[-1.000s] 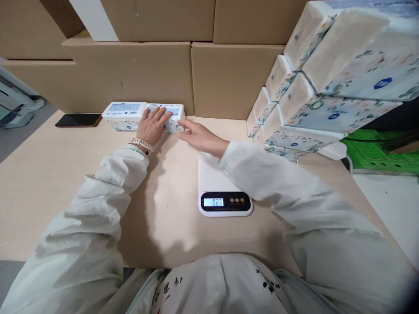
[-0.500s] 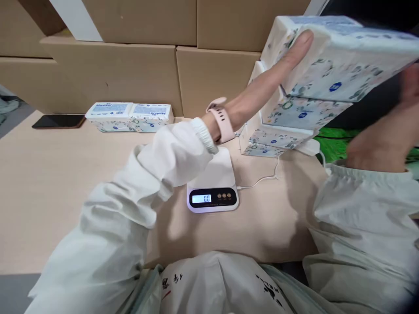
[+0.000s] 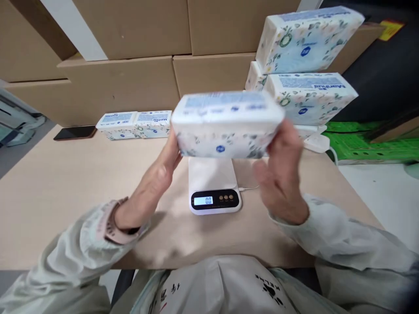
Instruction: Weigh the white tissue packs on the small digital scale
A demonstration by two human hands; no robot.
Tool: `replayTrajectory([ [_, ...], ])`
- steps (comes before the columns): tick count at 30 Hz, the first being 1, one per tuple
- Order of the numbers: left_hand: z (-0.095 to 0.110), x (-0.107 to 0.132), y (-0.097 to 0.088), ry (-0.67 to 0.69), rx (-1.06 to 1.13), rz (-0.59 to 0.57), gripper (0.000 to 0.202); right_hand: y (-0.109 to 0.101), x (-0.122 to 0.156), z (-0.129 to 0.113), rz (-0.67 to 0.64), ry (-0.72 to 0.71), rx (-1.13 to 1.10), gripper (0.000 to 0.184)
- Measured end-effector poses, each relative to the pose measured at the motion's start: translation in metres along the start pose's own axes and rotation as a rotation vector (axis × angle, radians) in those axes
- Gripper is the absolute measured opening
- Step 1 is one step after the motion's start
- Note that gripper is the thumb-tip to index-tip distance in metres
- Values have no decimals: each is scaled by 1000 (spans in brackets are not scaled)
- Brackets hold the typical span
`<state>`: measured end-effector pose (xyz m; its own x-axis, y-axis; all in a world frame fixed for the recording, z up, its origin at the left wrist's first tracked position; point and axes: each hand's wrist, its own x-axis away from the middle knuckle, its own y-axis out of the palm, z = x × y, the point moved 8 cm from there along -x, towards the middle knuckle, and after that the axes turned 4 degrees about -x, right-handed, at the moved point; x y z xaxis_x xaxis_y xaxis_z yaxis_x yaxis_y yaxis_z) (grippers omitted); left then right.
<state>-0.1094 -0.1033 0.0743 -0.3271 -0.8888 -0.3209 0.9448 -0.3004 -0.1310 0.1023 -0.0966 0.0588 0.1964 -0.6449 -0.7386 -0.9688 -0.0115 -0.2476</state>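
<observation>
Since half a second ago, one tissue pack (image 3: 225, 126) has left the stack and now hangs level in both hands, above the scale and not touching it.

Cardboard boxes (image 3: 131, 83) form a wall along the far edge of the table (image 3: 65, 187). The stack of tissue packs (image 3: 307, 93) leans back against them at the right, its packs slightly askew on one another. The held pack is soft and long, which looks like the reason for the two-handed hold. The left hand (image 3: 153, 183) is closed on its left end and the right hand (image 3: 281, 174) on its right end, fingers wrapped round the short sides so that it stays flat, printed face up. The right hand is blurred, so its finger positions are hard to read.

Two more packs (image 3: 134, 124) lie side by side and touching at the back left, pushed up against the boxes. The scale (image 3: 214, 185) stands in the middle of the table, directly under the held pack, its white platform bare. A dark phone (image 3: 73, 132) lies flat just left of the two packs. The display (image 3: 204, 200) reads 0.0, in keeping with the bare platform.
</observation>
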Motion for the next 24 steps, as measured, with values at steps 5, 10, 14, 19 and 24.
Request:
replayTrajectory([
  [5,-81,51,-16,-144,48,129,74,28,54,42,-143,238,-96,74],
  [10,-109,64,-7,-102,-46,54,75,19,86,69,-137,289,-64,72],
  [14,-110,65,-20,-70,-80,220,61,-5,92,74,55,320,13,54],
  [19,-144,73,-54,-255,97,551,55,-30,94,80,311,354,35,40],
  [24,-160,74,-65,-302,210,625,58,-29,97,87,303,409,47,39],
])
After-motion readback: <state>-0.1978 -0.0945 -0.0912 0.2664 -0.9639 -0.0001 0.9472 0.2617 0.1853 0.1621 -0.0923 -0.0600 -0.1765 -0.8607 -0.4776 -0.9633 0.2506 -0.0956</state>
